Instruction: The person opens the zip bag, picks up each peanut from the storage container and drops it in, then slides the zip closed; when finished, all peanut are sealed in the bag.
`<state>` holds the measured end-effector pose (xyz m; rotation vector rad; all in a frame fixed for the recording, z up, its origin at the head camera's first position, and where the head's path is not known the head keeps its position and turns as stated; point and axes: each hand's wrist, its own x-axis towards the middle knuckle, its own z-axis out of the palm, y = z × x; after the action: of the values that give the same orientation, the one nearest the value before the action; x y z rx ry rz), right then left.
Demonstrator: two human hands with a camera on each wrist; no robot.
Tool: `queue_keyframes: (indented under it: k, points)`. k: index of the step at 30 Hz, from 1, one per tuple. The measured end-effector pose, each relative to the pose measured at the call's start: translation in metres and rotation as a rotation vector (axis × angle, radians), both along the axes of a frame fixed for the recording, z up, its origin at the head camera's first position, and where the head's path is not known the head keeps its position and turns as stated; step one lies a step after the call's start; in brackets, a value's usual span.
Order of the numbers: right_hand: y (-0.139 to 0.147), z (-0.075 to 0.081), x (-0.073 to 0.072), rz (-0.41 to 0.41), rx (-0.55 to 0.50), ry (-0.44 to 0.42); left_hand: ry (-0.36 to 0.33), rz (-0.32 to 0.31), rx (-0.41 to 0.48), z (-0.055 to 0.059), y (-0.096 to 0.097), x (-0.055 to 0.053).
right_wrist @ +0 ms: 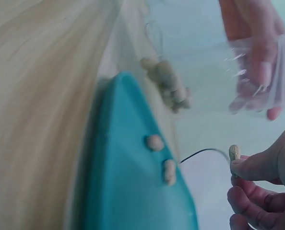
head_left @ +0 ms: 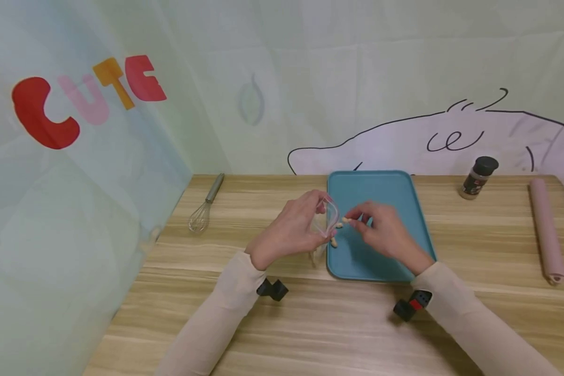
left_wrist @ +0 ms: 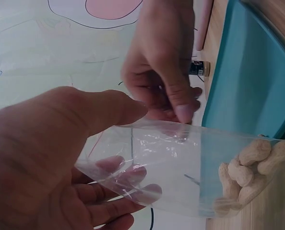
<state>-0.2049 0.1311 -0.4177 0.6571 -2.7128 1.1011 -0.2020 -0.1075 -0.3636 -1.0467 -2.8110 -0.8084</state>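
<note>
Pale wood grain covers the bench point(head_left: 338, 324), with a blue tray point(head_left: 376, 193) on it. The left hand point(head_left: 293, 224) grips a clear bag point(left_wrist: 171, 163) by its mouth between thumb and fingers, peanuts point(left_wrist: 243, 167) bunched at its bottom. Over the tray, the right hand point(head_left: 383, 230) pinches one peanut point(right_wrist: 234, 152) in its fingers; two loose peanuts point(right_wrist: 155, 143) lie below. Shells are probably light but brittle — best nipped gently mid-length. The bag looks limp and slippery — hold its rim.
</note>
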Motion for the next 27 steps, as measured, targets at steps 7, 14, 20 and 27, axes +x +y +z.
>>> queue_keyframes:
  k: [7, 14, 20, 27]
  points:
    - [-0.001, 0.026, 0.004, 0.004, -0.046, 0.11, -0.026, 0.003, 0.015, 0.0, 0.0, 0.0]
    - [-0.004, 0.046, 0.01, 0.009, -0.072, 0.199, -0.052, 0.0, 0.027, 0.001, 0.0, 0.0]
    - [-0.01, 0.056, 0.019, 0.036, -0.088, 0.229, -0.027, -0.008, 0.02, 0.001, 0.0, 0.0]
    - [-0.017, 0.059, 0.024, 0.089, -0.084, 0.219, -0.024, -0.014, 0.019, 0.001, -0.001, 0.0]
